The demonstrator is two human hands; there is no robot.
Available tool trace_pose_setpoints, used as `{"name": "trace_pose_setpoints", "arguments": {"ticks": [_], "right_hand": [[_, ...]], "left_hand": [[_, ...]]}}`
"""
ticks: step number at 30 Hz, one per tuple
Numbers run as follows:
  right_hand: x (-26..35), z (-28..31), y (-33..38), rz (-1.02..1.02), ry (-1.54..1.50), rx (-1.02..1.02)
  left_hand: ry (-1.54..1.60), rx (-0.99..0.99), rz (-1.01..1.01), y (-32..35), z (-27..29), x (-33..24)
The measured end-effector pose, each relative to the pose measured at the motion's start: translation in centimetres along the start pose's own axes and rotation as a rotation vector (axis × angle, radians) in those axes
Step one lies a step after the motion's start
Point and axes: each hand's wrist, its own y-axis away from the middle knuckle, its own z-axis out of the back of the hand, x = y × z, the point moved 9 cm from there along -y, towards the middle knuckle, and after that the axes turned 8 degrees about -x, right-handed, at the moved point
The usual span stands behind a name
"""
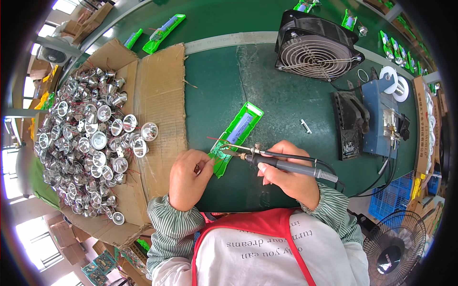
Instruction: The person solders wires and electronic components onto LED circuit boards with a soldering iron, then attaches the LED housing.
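Your right hand (286, 174) grips the soldering iron (286, 164), tip pointing left at the green housing's (237, 136) near end. Your left hand (188, 178) pinches that end; the housing's long axis runs far-right.

I can't see what my left hand (187, 180) pinches: its fingertips cover the near end of the green housing (236, 137). Soldering iron (281, 163) tip contact point, just beyond those fingertips, too small to resolve.

One soldering iron (286, 164), one green housing (237, 136) at hands, two fans, reflector heap (90, 143) uncountable.
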Motion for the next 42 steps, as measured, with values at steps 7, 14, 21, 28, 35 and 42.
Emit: {"name": "trace_pose_setpoints", "arguments": {"ticks": [7,14,21,28,35,42], "right_hand": [[0.9,0.4,0.5,0.044,-0.064,-0.011],[1.0,2.0,1.0,0.004,-0.088,-0.079],[1.8,4.3,1.5,0.040,-0.106,-0.146],[2.2,7.1,2.4,0.066,-0.117,-0.281],[2.1,9.5,3.6,0.062,-0.135,-0.375],[2.5,10.5,3.3,0.075,-0.163,-0.400]], "left_hand": [[-0.008,0.000,0.010,0.1,0.0,0.0],[-0.006,-0.002,0.009,0.1,0.0,-0.2],[0.086,0.041,-0.089,-1.1,2.1,-1.1],[-0.544,0.095,-0.712,-6.4,0.1,-6.5],[-0.880,0.557,-1.222,-3.7,-6.5,-7.7],[-0.985,0.366,-0.938,-4.3,-6.2,-7.7]]}}
